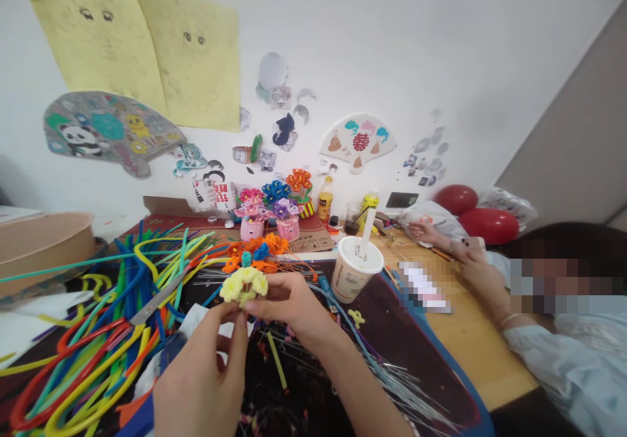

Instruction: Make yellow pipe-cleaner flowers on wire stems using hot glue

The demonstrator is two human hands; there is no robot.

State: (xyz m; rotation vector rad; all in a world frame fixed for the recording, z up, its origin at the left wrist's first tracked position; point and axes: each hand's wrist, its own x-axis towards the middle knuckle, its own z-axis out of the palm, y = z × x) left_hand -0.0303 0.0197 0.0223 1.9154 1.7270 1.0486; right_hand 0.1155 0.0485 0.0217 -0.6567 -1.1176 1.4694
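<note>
Both my hands meet at a pale yellow pipe-cleaner flower (243,285) with fluffy looped petals. My left hand (206,358) pinches its lower edge between thumb and fingers. From the right side, my right hand (294,309) grips it with thumb and index finger. Just beyond it lie orange pipe-cleaner flowers (274,246) with a blue one (262,251) among them. Under my hands a loose yellow-green pipe cleaner (277,362) rests on the dark mat (392,323). A small yellow looped piece (356,318) sits to the right of my right hand.
Many coloured pipe cleaners (93,378) pile up on the left, with scissors (159,296) on top. A lidded paper cup (356,270) with a straw stands right of centre. Pink pots (253,228) of flowers stand by the wall. Another person (553,332) sits at the right.
</note>
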